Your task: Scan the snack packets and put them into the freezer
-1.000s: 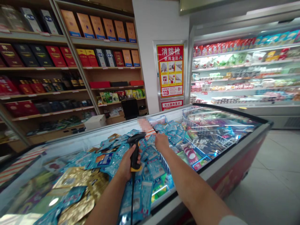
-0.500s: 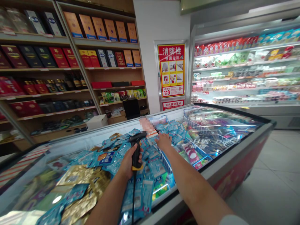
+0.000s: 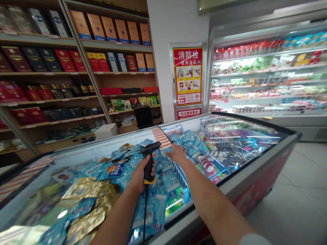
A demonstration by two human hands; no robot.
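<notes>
My left hand [image 3: 140, 175] is wrapped round the handle of a black and yellow barcode scanner [image 3: 149, 165]. The scanner's head points right and its cable hangs down toward me. Under it lie many blue snack packets [image 3: 166, 180]. My right hand [image 3: 178, 154] reaches across the freezer, its fingers apart and beside the dark edge of the glass lid with an orange-striped strip [image 3: 162, 137]. Whether the fingertips touch that edge I cannot tell. Gold foil packets [image 3: 81, 190] lie left of my left forearm.
A chest freezer [image 3: 255, 160] with a glass top spans the front. White wire baskets [image 3: 182, 177] and frozen goods show inside. Behind stand shelves of boxed bottles [image 3: 109, 29], a white box [image 3: 106, 131], a red fire-hydrant poster [image 3: 188, 76] and a lit cooler [image 3: 265, 78].
My right hand's fingers have shifted slightly and look more spread by the striped strip. My left hand keeps the scanner in nearly the same place.
</notes>
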